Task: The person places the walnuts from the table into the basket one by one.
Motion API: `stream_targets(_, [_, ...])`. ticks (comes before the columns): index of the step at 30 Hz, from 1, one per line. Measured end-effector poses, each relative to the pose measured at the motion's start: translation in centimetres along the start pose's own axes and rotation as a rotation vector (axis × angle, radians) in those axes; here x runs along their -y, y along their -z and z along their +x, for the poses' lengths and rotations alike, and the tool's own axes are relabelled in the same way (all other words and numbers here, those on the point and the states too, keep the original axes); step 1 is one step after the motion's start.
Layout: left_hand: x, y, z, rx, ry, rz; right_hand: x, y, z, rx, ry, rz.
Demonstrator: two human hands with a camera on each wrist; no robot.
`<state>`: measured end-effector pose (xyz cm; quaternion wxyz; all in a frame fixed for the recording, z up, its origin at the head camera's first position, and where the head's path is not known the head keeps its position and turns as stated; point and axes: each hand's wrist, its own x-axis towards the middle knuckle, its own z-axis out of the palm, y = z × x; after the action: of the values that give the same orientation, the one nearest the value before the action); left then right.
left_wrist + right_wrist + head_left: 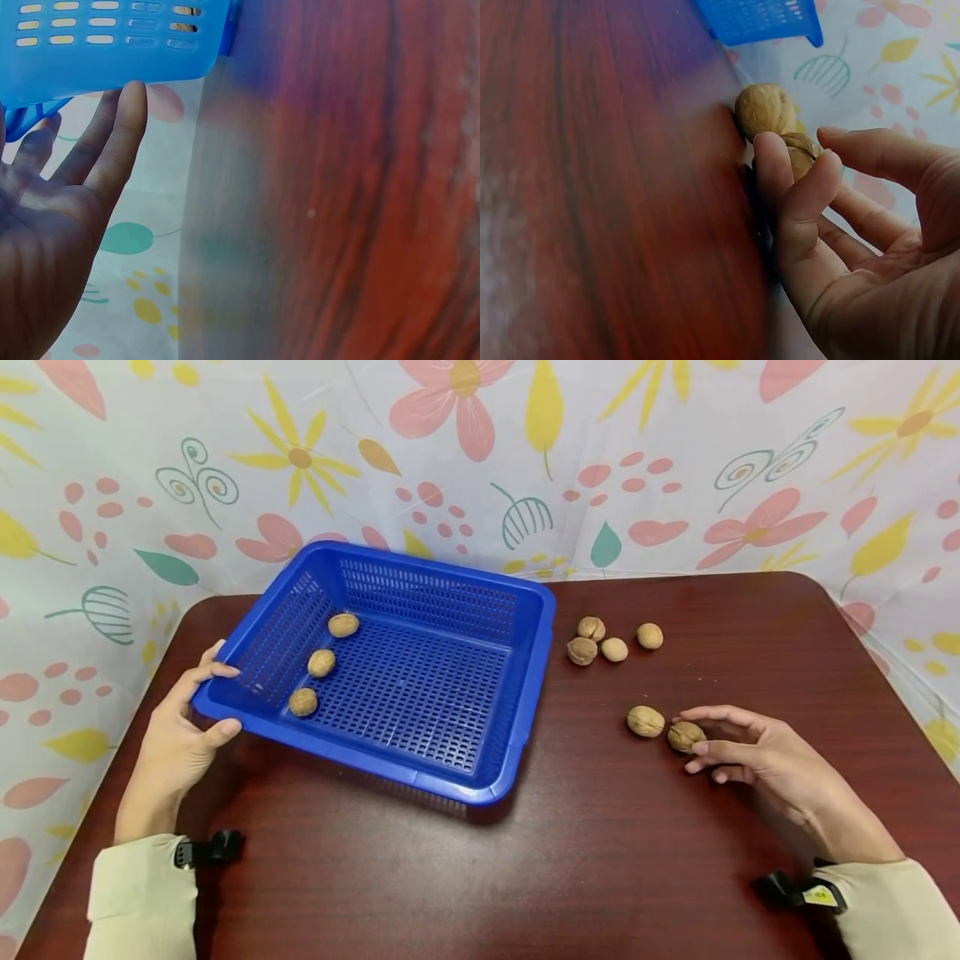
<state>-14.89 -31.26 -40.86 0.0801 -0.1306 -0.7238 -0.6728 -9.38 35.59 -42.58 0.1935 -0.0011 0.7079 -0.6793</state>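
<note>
My left hand (176,739) holds the left corner of a blue plastic basket (536,668), its thumb on the front rim and fingers over the left rim. Three walnuts, one of them a walnut (322,662) in the middle, lie in a row along the basket's left side. On the right of the table, my right hand (765,760) has thumb and fingers around a walnut (684,737). Close beside that one lies another walnut (645,722), to its left. In the right wrist view, the fingertips sit on both sides of the gripped walnut (801,154).
Behind these, to the right of the basket, several nuts lie loose: two darker walnuts (582,651) touching the group's left, and two smaller, paler nuts (615,650). A flower-patterned cloth (480,502) hangs behind the dark red wooden table (600,852).
</note>
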Motion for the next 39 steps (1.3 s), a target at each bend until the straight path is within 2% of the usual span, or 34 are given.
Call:
stream_targets(7, [-0.1,0.0,0.1,-0.010,0.001,0.008,0.1,-0.7,0.5,-0.025,-0.004,-0.066])
stream_targets(25, [-0.3,0.0,0.0,-0.024,0.017,0.036,0.3,-1.0,0.5,-0.033,0.020,-0.043])
stream_targets(39, [-0.2,-0.1,0.1,-0.020,0.016,0.027,3.1,-1.9,0.8,-0.039,0.089,-0.048])
